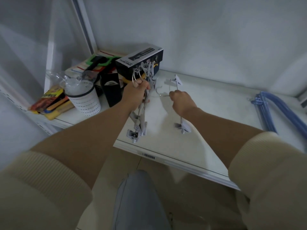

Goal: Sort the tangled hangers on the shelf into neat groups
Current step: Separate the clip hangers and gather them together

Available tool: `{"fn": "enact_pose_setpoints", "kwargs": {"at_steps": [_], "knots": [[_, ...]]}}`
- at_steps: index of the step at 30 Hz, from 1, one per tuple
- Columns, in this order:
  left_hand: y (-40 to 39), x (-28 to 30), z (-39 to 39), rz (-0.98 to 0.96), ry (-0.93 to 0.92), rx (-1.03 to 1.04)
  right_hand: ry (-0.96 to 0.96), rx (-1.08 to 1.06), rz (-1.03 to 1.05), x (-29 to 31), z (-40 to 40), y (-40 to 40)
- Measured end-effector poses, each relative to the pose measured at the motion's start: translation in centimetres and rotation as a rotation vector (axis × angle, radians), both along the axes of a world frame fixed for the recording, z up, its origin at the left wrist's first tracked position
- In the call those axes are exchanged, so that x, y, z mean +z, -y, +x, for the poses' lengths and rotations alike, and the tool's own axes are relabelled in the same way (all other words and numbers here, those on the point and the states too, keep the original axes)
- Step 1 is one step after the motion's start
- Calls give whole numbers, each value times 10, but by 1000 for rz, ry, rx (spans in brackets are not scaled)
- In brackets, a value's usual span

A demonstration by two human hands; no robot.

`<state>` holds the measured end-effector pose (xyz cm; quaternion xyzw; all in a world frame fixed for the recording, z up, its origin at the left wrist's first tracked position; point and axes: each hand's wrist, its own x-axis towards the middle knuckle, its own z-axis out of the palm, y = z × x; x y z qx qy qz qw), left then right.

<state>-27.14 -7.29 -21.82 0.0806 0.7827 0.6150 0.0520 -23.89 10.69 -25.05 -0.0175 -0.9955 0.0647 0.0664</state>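
My left hand [135, 92] is shut on a bundle of metal clip hangers [138, 125], held above the white shelf [207, 113]; their round hooks stick up above my fist and the grey clips hang below. My right hand [180, 101] grips a single clip hanger [182, 127] by its wire, a little to the right of the bundle. One grey clip of it shows beyond my fingers, the other below my wrist. A group of blue hangers [275, 110] lies at the shelf's right end.
At the shelf's left stand a black box [139, 62], a white cup with a plastic bag [83, 97], snack packets [51, 102] and a green-framed item [99, 60]. The shelf's front edge [166, 158] runs diagonally above my knee [137, 196].
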Motion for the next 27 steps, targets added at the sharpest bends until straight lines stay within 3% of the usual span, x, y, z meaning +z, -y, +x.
{"fn": "enact_pose_setpoints", "kwargs": {"at_steps": [7, 12, 20, 27], "knots": [[-39, 16, 18, -5, -34, -21, -219, -176, -324, 37, 19, -23], [-75, 29, 36, 55, -1, -57, -377, -111, -537, 57, 36, -17], [-123, 42, 63, 51, 16, -157, -422, -193, -516, 66, 65, -41], [-158, 43, 77, 261, 137, -245, -381, -290, -606, 68, 82, -62]]}}
